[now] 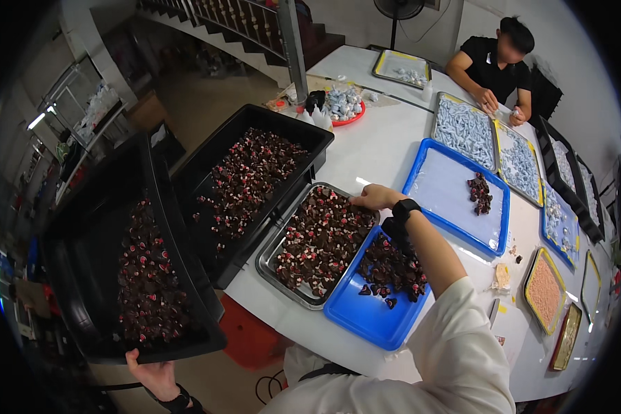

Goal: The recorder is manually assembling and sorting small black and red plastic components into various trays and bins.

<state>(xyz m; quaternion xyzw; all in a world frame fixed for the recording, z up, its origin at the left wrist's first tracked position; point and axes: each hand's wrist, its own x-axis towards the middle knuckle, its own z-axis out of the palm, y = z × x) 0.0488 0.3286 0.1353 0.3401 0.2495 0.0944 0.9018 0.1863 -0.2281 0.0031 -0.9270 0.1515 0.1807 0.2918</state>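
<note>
Where the hands touch, a bin lies left (metal tray right).

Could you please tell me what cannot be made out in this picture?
Head view: most of the left hand's fingers, hidden beneath the leftmost black tub.
Head view: what the right hand's fingertips touch, hidden by the hand itself.
Head view: part of the nearer blue tray, behind the right forearm.
Head view: the fan's top, cut off by the upper edge.
Head view: the white items at left, too blurred to identify.
</note>
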